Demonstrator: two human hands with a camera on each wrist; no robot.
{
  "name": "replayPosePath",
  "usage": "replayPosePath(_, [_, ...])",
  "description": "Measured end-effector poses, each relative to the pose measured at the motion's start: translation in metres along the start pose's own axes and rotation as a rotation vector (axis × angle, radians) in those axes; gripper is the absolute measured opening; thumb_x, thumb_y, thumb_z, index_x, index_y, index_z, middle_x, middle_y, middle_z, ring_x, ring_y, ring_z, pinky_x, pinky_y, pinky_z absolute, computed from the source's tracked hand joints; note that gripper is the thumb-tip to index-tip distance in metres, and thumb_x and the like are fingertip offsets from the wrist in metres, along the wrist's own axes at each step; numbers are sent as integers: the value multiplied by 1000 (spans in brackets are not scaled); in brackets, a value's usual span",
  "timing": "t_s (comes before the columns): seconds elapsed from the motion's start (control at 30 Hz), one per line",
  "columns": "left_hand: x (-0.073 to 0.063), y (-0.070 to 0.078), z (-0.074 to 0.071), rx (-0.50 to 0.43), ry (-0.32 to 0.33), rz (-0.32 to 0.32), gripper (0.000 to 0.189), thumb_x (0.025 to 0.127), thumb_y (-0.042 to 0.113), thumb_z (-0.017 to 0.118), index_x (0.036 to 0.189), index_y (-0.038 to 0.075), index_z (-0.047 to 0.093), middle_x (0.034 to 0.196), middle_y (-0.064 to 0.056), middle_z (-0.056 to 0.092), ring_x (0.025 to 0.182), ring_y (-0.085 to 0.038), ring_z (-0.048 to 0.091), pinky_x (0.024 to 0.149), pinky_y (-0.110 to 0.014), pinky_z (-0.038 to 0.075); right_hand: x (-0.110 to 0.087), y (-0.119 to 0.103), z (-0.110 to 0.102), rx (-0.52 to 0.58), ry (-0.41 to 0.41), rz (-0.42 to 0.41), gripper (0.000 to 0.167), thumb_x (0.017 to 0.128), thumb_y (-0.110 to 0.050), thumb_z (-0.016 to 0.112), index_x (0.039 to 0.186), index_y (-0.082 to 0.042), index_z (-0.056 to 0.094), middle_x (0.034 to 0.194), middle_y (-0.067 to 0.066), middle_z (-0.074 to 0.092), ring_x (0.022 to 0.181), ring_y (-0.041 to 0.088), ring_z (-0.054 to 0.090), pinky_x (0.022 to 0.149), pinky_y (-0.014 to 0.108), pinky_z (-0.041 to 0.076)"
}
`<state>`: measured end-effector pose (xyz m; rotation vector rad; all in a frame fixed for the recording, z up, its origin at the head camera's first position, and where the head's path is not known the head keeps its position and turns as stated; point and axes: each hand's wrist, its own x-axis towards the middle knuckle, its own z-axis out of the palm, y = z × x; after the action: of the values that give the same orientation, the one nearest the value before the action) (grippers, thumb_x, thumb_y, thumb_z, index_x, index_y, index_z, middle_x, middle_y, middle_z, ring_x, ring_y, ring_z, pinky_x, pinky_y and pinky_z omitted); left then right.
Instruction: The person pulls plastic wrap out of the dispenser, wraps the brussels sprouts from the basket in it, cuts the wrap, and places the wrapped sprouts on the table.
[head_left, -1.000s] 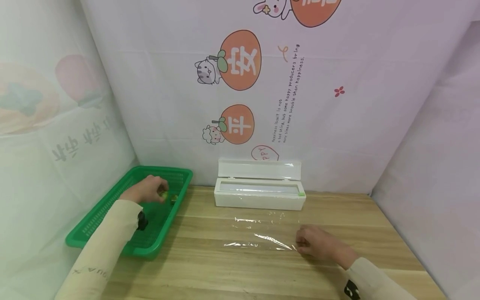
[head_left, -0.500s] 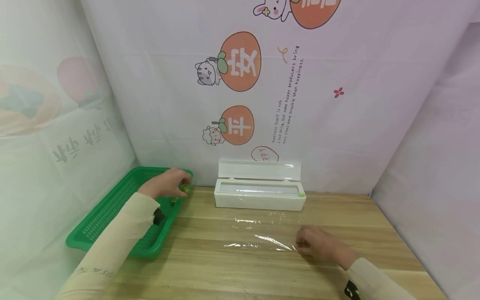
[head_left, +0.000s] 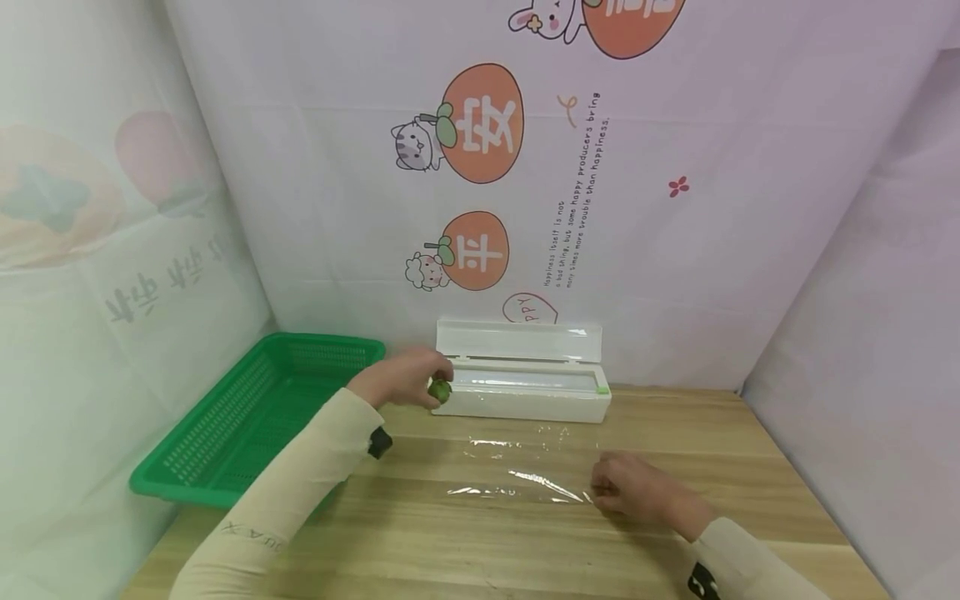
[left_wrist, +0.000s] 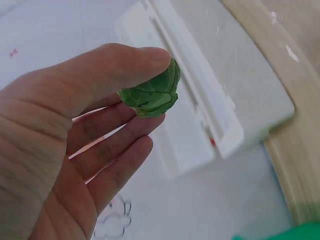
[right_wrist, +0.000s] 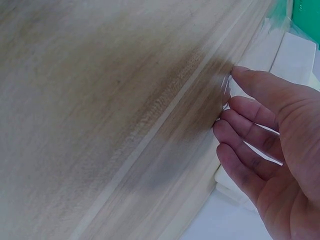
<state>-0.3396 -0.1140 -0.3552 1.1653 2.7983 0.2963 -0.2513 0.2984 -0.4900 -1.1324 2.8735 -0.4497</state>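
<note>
My left hand [head_left: 401, 379] pinches a small green Brussels sprout [head_left: 440, 391] between thumb and fingers, in front of the left end of a white cling film dispenser [head_left: 525, 406]. Close up in the left wrist view, the leafy sprout [left_wrist: 155, 95] sits under the thumb, with the other fingers spread behind. A sheet of clear cling film [head_left: 525, 467] lies over the wooden table in front of the dispenser. At the film's right side, my right hand [head_left: 633, 486] pinches its near corner. The right wrist view shows the film's edge by the thumb and index fingertip [right_wrist: 237, 70].
A green plastic basket [head_left: 247, 400] stands at the left, partly covered by the left sleeve. The dispenser's lid [head_left: 517, 340] is raised against the printed white cloth [head_left: 337, 208] at the back. White cloth also hangs at both sides of the wooden table [head_left: 480, 550].
My left hand has lifted the Brussels sprout out of the basket and carried it right, past the rim, to the dispenser's left end. The right hand and the film have stayed put.
</note>
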Motion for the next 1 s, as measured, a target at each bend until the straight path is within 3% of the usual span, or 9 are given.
replayPosePath(0.27, [25,19,27,-24,-9,71,21,86,11,86,104,11,74,93,5,71,88,-11,63,82,-23,56,0,-1,-1,9,-1,0,19,89,-9,82,81,-18,68,78,-7,60,72,1,47,61,17,45])
replayPosePath(0.47, [39,27,50,-42,-7,108,18,86,10,85,99,11,73,90,4,69,90,-19,68,80,-22,53,0,0,-1,-6,1,-9,20,88,-9,83,80,-18,67,77,-8,58,72,0,45,60,17,44])
replayPosePath(0.7, [51,36,75,-81,-11,124,21,83,9,87,101,10,75,89,7,69,80,-5,58,77,-16,51,0,-2,-1,-11,5,-7,19,88,-10,82,80,-18,67,79,-7,58,72,2,47,61,17,45])
replayPosePath(1.0, [62,48,104,-83,-9,136,29,83,13,89,109,10,77,93,8,71,81,-2,61,75,-11,52,0,-2,-1,-13,-10,6,18,89,-10,81,80,-18,68,81,-7,60,73,1,48,63,18,47])
